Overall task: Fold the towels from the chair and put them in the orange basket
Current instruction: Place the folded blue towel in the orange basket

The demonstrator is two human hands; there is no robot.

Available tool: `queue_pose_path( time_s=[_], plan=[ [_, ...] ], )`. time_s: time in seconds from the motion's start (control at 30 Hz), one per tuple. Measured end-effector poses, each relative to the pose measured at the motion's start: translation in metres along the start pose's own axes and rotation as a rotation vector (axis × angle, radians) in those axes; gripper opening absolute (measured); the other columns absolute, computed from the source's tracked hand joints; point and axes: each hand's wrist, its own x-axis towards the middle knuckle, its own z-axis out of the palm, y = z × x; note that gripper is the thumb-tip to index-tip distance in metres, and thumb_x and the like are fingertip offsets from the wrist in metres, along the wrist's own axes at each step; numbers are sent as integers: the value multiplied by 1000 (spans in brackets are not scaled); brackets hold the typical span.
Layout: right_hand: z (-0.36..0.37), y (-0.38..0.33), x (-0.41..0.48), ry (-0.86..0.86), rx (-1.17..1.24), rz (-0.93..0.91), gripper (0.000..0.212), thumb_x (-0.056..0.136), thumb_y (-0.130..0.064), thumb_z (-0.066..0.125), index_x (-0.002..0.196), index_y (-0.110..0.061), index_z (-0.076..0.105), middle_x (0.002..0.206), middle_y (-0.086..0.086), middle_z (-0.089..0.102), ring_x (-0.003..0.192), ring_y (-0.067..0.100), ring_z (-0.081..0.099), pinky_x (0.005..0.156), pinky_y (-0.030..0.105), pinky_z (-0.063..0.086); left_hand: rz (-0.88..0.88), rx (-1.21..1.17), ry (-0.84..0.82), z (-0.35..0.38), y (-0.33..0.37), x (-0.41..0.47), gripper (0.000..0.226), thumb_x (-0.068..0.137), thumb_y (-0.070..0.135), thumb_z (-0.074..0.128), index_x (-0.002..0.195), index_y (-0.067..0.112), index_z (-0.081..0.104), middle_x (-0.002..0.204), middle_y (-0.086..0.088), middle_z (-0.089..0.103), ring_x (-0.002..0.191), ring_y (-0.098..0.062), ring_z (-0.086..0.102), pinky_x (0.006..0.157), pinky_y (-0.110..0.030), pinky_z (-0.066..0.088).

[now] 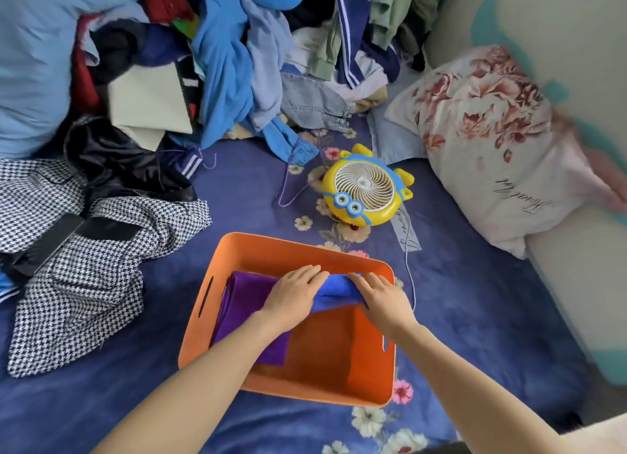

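Houndstooth cloth (84, 267) was spread at the far left on the dark blue floral sheet (475, 301). Inside the orange basket (237, 246), a folded purple towel (247, 304) was laid along the left wall. The left hand (293, 292) and the right hand (381, 299) were closed on a blue towel (336, 289), held at the basket's far wall. A yellow fan (364, 189) and a floral pillow (492, 141) were seen beyond.

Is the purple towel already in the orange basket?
Yes: the folded purple towel lies flat on the orange plastic basket's floor, left side.
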Motion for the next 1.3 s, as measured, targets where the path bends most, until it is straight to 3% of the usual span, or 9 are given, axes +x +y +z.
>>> queue_pose_path(
  time_s=[0.1, 0.17, 0.33, 0.47, 0.6, 0.7, 0.77, 0.87, 1.3],
  plan=[
    [24, 1, 10, 46, -69, -31, 52, 48, -9, 76, 98, -14, 66, 70, 3, 63, 52, 22, 59, 32, 22, 37, -48, -15, -94, 27, -10, 4, 58, 54, 4, 56, 110, 10, 68, 113, -10, 68, 101, -24, 67, 77, -30, 55],
    [41, 1, 10, -31, -38, -3, 53, 47, -6, 80, 97, -14, 68, 69, 4, 62, 51, 23, 59, 33, 23, 39, -106, -141, -152, 46, -11, 5, 59, 73, -4, 47, 130, 8, 53, 136, -13, 51, 124, -26, 52, 98, -34, 45],
    [65, 7, 11, -255, 80, 120, 56, 88, -6, 50, 140, -16, 35, 123, 9, 53, 106, 32, 53, 74, 35, 48, -153, -151, -232, 61, -14, 24, 58, 92, -1, 36, 146, 17, 25, 154, 1, 24, 140, -17, 24, 110, -29, 23],
    [68, 8, 20, -61, 58, 140, 54, 62, 1, 72, 114, -9, 62, 90, 10, 67, 71, 31, 63, 50, 31, 50, -89, -85, -71, 60, -18, 38, 56, 80, -5, 42, 134, 9, 48, 139, -9, 48, 128, -23, 47, 103, -32, 40],
    [86, 2, 10, -12, 95, 115, 38, 69, -9, 45, 106, -9, 54, 89, 15, 68, 78, 33, 67, 58, 33, 54, 47, 109, -142, 91, -20, 25, 51, 67, 10, 37, 104, 12, 72, 106, -8, 71, 96, -22, 69, 78, -33, 55],
    [116, -9, -5, -339, 95, 129, 49, 75, -8, 61, 123, -8, 51, 120, 25, 58, 114, 39, 56, 83, 39, 52, 77, 194, -382, 128, -17, 5, 51, 77, 10, 55, 128, 7, 55, 132, -15, 55, 124, -25, 52, 101, -33, 43],
    [142, -13, -15, -661, 119, 112, 53, 91, -4, 46, 142, -12, 33, 151, 22, 20, 140, 36, 21, 108, 42, 32, 88, 285, -622, 156, -20, -7, 56, 92, 10, 43, 145, 3, 24, 153, -21, 19, 143, -30, 17, 116, -40, 16],
    [164, -21, -19, -929, 177, 126, 52, 96, -7, 33, 145, -20, 26, 157, 14, 3, 143, 33, 9, 115, 43, 19, 86, 373, -818, 175, -13, -10, 50, 96, 14, 38, 143, 1, 27, 153, -23, 14, 143, -34, 9, 117, -45, 8],
    [149, -18, -12, -804, 248, 193, 46, 95, -20, 41, 140, -16, 35, 152, 13, 17, 138, 31, 20, 111, 39, 25, -119, 188, -879, 165, 0, -13, 40, 93, 19, 40, 130, 5, 47, 137, -17, 42, 128, -31, 34, 106, -39, 30]
  ],
)
